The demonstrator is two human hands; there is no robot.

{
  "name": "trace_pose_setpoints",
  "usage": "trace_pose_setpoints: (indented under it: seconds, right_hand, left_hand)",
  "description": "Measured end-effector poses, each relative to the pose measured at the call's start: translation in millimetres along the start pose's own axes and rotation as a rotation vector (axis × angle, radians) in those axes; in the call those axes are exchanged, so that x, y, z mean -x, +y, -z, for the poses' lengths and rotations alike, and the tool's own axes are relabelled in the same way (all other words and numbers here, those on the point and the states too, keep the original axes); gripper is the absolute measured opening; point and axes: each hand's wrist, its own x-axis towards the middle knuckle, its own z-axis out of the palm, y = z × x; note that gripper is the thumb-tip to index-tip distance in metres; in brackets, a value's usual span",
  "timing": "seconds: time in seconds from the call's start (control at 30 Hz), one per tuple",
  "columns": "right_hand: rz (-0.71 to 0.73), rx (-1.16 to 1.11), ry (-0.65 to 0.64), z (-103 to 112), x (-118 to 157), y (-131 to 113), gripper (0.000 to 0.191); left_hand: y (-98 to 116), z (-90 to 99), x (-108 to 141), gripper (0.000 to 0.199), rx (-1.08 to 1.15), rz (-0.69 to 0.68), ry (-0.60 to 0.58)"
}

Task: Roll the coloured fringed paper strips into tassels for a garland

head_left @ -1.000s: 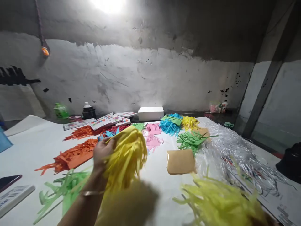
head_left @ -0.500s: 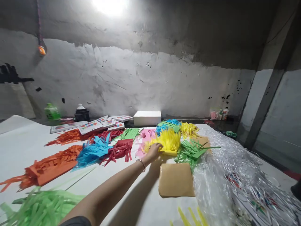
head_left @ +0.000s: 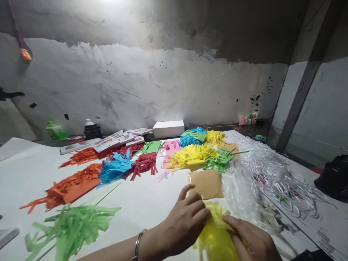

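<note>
Near the front edge of the view, fringed yellow paper [head_left: 217,241] lies between my two hands, blurred by motion. My left hand [head_left: 186,221], with a metal bangle at the wrist, is closed at the paper's left side, fingertips pinching its upper part. From the right, my right hand [head_left: 251,239] grips the same paper between thumb and fingers. Just beyond them lies a flat brown packet [head_left: 206,183]. A second yellow fringe bundle [head_left: 191,155] rests farther back, beside green fringe [head_left: 220,160].
Orange [head_left: 78,183], blue [head_left: 115,167], dark red [head_left: 144,164] and light green fringe [head_left: 78,226] spread over the left and middle. Clear plastic strips [head_left: 266,170] cover the right side. A white box [head_left: 168,129] stands by the wall.
My left hand has come back from the far yellow bundle to the yellow paper in front. My right hand has come into view there. The camera view has shifted.
</note>
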Motion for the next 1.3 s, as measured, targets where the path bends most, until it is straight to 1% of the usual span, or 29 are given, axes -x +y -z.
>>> trace_pose_setpoints:
  seconds: [0.03, 0.07, 0.13, 0.2, 0.23, 0.3, 0.33, 0.37, 0.4, 0.47, 0.53, 0.6, 0.63, 0.67, 0.7, 0.73, 0.77, 0.8, 0.83, 0.87, 0.9, 0.97, 1.0, 1.03, 1.1, 1.17, 1.23, 1.27, 1.3]
  right_hand:
    - [0.008, 0.015, -0.035, 1.8, -6.2, -4.0, 0.037]
    - [-0.001, 0.033, -0.058, 3.6, -12.2, -9.0, 0.036]
    - [-0.008, 0.083, -0.051, 7.2, -23.1, -20.8, 0.034]
    - [0.057, 0.132, 0.036, 11.2, -32.3, -32.4, 0.032]
    - [0.115, 0.150, 0.085, 13.3, -36.2, -37.5, 0.030]
    - [0.266, 0.172, 0.150, 17.2, -42.4, -46.4, 0.028]
    - [0.337, 0.181, 0.154, 18.5, -44.5, -50.1, 0.028]
    - [0.395, 0.195, 0.143, 19.3, -45.9, -53.3, 0.028]
    - [0.435, 0.214, 0.131, 19.4, -46.5, -55.7, 0.027]
    - [0.468, 0.240, 0.119, 18.3, -44.8, -56.7, 0.029]
    - [0.434, 0.250, 0.157, 17.7, -39.9, -51.9, 0.033]
    - [0.387, 0.265, 0.188, 19.7, -33.1, -43.4, 0.035]
    - [0.365, 0.272, 0.193, 21.6, -29.8, -39.1, 0.036]
    - [0.350, 0.275, 0.195, 23.8, -26.8, -35.5, 0.036]
    - [0.343, 0.265, 0.193, 25.8, -24.3, -33.1, 0.036]
    - [0.342, 0.242, 0.190, 27.3, -22.5, -32.1, 0.036]
    - [0.343, 0.208, 0.192, 27.9, -21.2, -32.3, 0.035]
    - [0.352, 0.173, 0.189, 27.6, -20.5, -33.5, 0.034]
    - [0.363, 0.145, 0.179, 26.5, -20.1, -35.4, 0.034]
    - [0.375, 0.124, 0.172, 24.8, -19.9, -37.5, 0.033]
    - [0.387, 0.111, 0.163, 22.7, -19.6, -39.5, 0.033]
    - [0.408, 0.095, 0.152, 18.2, -18.3, -41.9, 0.033]
    - [0.416, 0.085, 0.155, 16.0, -17.0, -42.1, 0.032]
    - [0.418, 0.073, 0.163, 13.9, -15.5, -41.6, 0.032]
    - [0.398, 0.049, 0.187, 9.7, -11.3, -39.2, 0.034]
    - [0.357, 0.035, 0.216, 4.5, -6.2, -36.1, 0.036]
    - [0.327, 0.032, 0.235, -2.3, -0.5, -32.9, 0.037]
    - [0.321, 0.030, 0.239, -6.6, 2.5, -31.1, 0.036]
    - [0.314, 0.029, 0.238, -11.2, 5.7, -29.0, 0.036]
  left_hand:
    - [2.2, 4.0, 6.9, 0.021, -0.007, 0.030, 0.024]
    - [4.6, 9.6, 13.7, 0.017, 0.017, 0.061, 0.024]
    - [10.7, 26.1, 25.3, 0.009, 0.155, 0.120, -0.048]
    - [15.6, 46.5, 32.2, 0.025, 0.370, 0.206, -0.125]
    - [16.5, 56.2, 33.3, 0.033, 0.460, 0.256, -0.131]
    - [14.3, 70.8, 30.4, 0.047, 0.543, 0.365, -0.064]
    - [12.0, 75.1, 27.0, 0.050, 0.544, 0.417, -0.030]
    - [9.7, 77.4, 23.1, 0.051, 0.542, 0.447, -0.029]
    - [7.9, 77.9, 19.3, 0.050, 0.545, 0.451, -0.068]
    - [7.8, 75.8, 15.2, 0.046, 0.548, 0.390, -0.223]
    - [11.0, 72.9, 18.5, 0.040, 0.509, 0.273, -0.370]
    - [12.6, 72.3, 28.6, 0.038, 0.507, 0.176, -0.493]
    - [11.0, 73.1, 34.6, 0.040, 0.563, 0.159, -0.569]
    - [7.2, 74.3, 40.1, 0.042, 0.649, 0.173, -0.639]
    - [1.6, 75.7, 44.4, 0.046, 0.731, 0.224, -0.670]
    - [-5.4, 76.6, 47.0, 0.052, 0.781, 0.319, -0.635]
    - [-12.9, 76.7, 47.6, 0.058, 0.806, 0.440, -0.544]
    - [-20.1, 75.6, 46.5, 0.062, 0.812, 0.557, -0.425]
    - [-26.0, 73.0, 44.1, 0.064, 0.812, 0.650, -0.312]
    - [-30.0, 68.9, 40.9, 0.063, 0.829, 0.708, -0.242]
    - [-32.0, 63.6, 37.5, 0.063, 0.874, 0.734, -0.226]
    - [-29.9, 50.4, 32.2, 0.067, 1.005, 0.724, -0.274]
    - [-26.7, 43.5, 30.8, 0.071, 1.057, 0.717, -0.279]
    - [-23.0, 36.7, 30.5, 0.076, 1.099, 0.719, -0.262]
    - [-15.7, 25.0, 32.7, 0.081, 1.251, 0.774, -0.179]
    - [-9.5, 16.0, 37.4, 0.078, 1.508, 0.904, -0.066]
    - [-2.5, 9.6, 43.3, 0.069, 1.792, 1.078, 0.019]
    - [2.0, 7.1, 46.4, 0.066, 1.909, 1.159, 0.021]
    - [7.4, 5.1, 49.5, 0.065, 1.994, 1.222, -0.017]
